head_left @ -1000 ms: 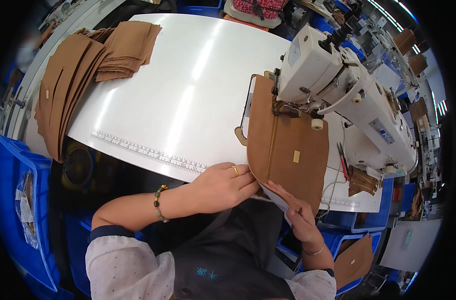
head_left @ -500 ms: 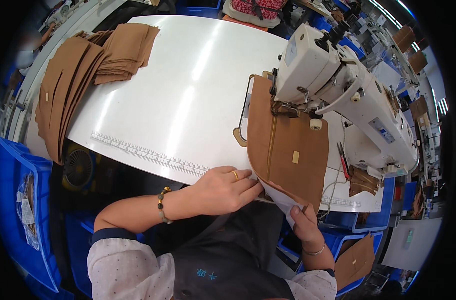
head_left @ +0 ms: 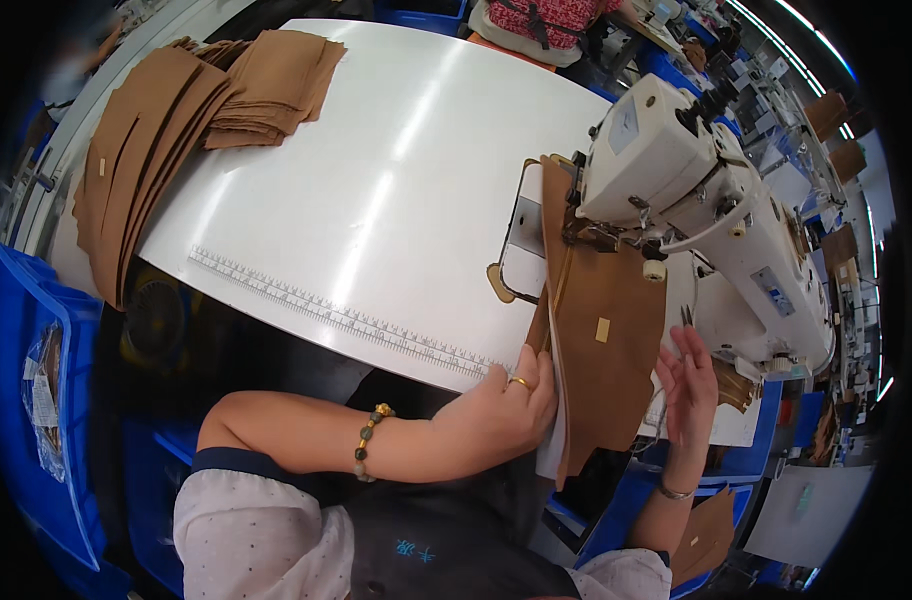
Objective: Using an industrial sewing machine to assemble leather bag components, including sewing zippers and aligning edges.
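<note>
Head view: a blue bin point(head_left: 76, 480) stands below the left end of the white surface point(head_left: 406, 220), with a clear plastic packet point(head_left: 44, 400) inside. Long brown panels point(head_left: 141, 150) lie fanned at the surface's left edge, their lower ends drooping past its near left corner; a pile of shorter brown pieces point(head_left: 286, 85) sits beside them toward the far left corner. A ruler scale point(head_left: 346, 312) runs along the near edge.

At the middle of that edge, the left hand point(head_left: 504, 412) has its bent fingertips against the left side of the brown workpiece point(head_left: 616, 365); I cannot tell whether its grip pinches the material or only presses on it. A beaded bracelet point(head_left: 364, 445) circles that wrist. The workpiece reaches from under the head of the white sewing machine point(head_left: 696, 190) down past the near edge, its left part folded up, with a white layer point(head_left: 553, 440) showing along the fold. A small pale label point(head_left: 602, 330) marks its face.

Toward the right end, the right hand point(head_left: 690, 390) is raised, its grip released and fingers extended. Scissors point(head_left: 687, 315) show their blade tips just beyond those fingers; contact is unclear. Brown scraps point(head_left: 738, 388) lie near the right edge.
</note>
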A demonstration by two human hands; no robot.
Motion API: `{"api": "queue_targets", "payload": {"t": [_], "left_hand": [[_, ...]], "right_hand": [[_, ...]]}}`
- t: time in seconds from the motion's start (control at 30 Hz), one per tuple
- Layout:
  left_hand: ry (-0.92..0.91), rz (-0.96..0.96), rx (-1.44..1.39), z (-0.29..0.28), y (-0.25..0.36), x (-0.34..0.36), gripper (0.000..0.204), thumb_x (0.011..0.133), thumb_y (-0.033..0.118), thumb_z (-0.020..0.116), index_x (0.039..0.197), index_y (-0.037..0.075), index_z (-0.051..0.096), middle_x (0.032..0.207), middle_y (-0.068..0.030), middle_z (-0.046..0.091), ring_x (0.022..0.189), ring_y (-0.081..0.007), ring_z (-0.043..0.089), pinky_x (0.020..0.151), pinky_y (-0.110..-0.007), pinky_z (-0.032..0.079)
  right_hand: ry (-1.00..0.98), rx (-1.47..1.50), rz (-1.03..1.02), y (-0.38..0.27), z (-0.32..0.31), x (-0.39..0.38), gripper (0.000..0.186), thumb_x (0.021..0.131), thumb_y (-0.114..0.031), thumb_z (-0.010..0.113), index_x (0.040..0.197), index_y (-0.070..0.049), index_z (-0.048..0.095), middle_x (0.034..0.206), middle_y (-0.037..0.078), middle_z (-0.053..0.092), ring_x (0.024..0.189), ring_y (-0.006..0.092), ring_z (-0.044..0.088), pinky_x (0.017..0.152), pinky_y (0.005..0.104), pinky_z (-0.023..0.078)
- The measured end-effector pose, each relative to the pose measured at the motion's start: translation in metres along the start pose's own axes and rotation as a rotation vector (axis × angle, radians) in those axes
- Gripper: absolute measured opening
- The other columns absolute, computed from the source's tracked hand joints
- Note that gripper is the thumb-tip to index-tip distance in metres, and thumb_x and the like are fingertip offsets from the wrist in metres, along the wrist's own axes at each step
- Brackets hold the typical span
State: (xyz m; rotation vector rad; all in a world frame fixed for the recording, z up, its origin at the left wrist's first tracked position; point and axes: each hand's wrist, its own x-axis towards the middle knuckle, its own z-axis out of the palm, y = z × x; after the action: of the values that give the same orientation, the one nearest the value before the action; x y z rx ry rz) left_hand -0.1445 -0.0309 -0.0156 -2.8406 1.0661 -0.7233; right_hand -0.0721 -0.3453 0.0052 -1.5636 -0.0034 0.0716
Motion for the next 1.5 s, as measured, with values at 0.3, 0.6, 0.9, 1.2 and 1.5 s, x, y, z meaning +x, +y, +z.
{"api": "queue_targets", "payload": {"t": [0.3,0.6,0.9,1.2,1.5], "left_hand": [[0.083,-0.030,0.030,0.011,0.004,-0.001,0.015,0.089,0.017,0.060,0.085,0.002,0.061,0.110,-0.0253,0.075,0.101,-0.0307,0.073,0.064,-0.028,0.047],[0.096,-0.022,0.004,0.011,0.003,-0.002,0.017,0.090,0.017,0.060,0.082,0.003,0.058,0.110,-0.0282,0.074,0.100,-0.0316,0.074,0.069,-0.030,0.050],[0.091,-0.001,0.020,0.013,0.006,-0.005,0.017,0.090,0.018,0.059,0.085,0.002,0.060,0.110,-0.0294,0.074,0.103,-0.0322,0.072,0.076,-0.034,0.055],[0.072,0.032,0.037,0.013,0.005,-0.007,0.018,0.091,0.019,0.058,0.091,0.001,0.062,0.112,-0.0297,0.073,0.102,-0.0334,0.071,0.081,-0.037,0.057],[0.073,0.017,0.061,0.012,0.007,-0.005,0.017,0.091,0.020,0.058,0.088,0.003,0.060,0.116,-0.0280,0.072,0.102,-0.0302,0.069,0.083,-0.036,0.057]], "right_hand": [[-0.070,0.271,0.366,0.046,0.022,-0.022,0.039,0.107,-0.014,0.053,0.140,0.005,0.052,0.133,0.017,0.063,0.100,0.0184,0.071,0.074,0.0248,0.058],[-0.086,0.224,0.365,0.058,0.044,-0.014,0.038,0.106,-0.015,0.055,0.138,0.004,0.053,0.131,0.015,0.064,0.100,0.0175,0.070,0.075,0.0249,0.057],[-0.021,0.070,0.258,0.033,0.012,-0.009,0.037,0.105,-0.016,0.057,0.137,0.003,0.055,0.130,0.014,0.065,0.100,0.0165,0.069,0.076,0.0250,0.057],[0.051,-0.223,0.147,0.015,0.000,0.028,0.037,0.104,-0.016,0.059,0.135,0.002,0.057,0.128,0.013,0.066,0.100,0.0156,0.068,0.077,0.0252,0.056],[0.026,-0.633,0.078,0.022,0.011,0.100,0.036,0.103,-0.017,0.061,0.134,0.001,0.059,0.127,0.012,0.066,0.099,0.0146,0.068,0.077,0.0253,0.056]]}}
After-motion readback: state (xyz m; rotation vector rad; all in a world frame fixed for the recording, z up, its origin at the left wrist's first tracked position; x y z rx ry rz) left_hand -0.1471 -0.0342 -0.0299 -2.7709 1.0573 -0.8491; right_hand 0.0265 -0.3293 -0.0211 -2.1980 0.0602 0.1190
